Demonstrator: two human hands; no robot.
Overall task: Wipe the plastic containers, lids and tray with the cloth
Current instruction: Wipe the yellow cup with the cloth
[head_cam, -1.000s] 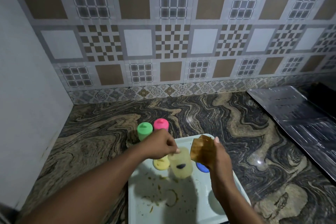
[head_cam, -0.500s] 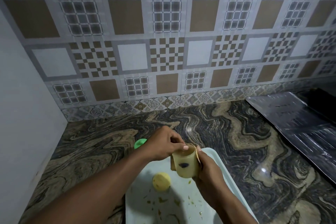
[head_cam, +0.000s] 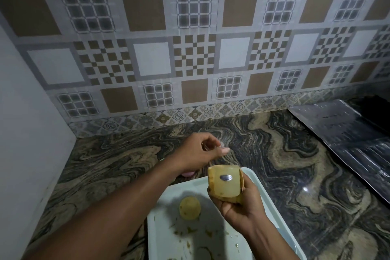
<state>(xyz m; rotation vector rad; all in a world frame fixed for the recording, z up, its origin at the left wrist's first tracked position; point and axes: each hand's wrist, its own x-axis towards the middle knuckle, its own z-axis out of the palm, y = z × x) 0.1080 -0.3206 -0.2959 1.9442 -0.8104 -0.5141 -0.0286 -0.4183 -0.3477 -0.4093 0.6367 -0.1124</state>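
Right hand point(head_cam: 242, 207) cups the yellowish see-through container point(head_cam: 224, 183) from below, fingers curled round it with the brown cloth point(head_cam: 241, 181) sandwiched between palm and wall. The container is held just above the far end of the white tray point(head_cam: 164, 230), roughly upright, small dark label facing us. Left hand point(head_cam: 198, 152) hovers just above and behind its top, not touching, fingers loosely curled, nothing in them that we can see (tips blurred). Yellow lid point(head_cam: 189, 208) lies on the tray near food smears point(head_cam: 209, 233); a pink lid point(head_cam: 188, 173) peeks out under the left wrist on the marbled counter point(head_cam: 295, 164). We judge the step as wiping the container's outside, task early: tray dirty, lids not done. To do it well we'd bring the left hand down to pinch the rim and turn the container against the cloth, so the cloth covers the whole wall and base, not one patch; then push a cloth corner inside. Thin plastic, likely slick, so grip firm but don't squash. Work over the tray so crumbs drop there.
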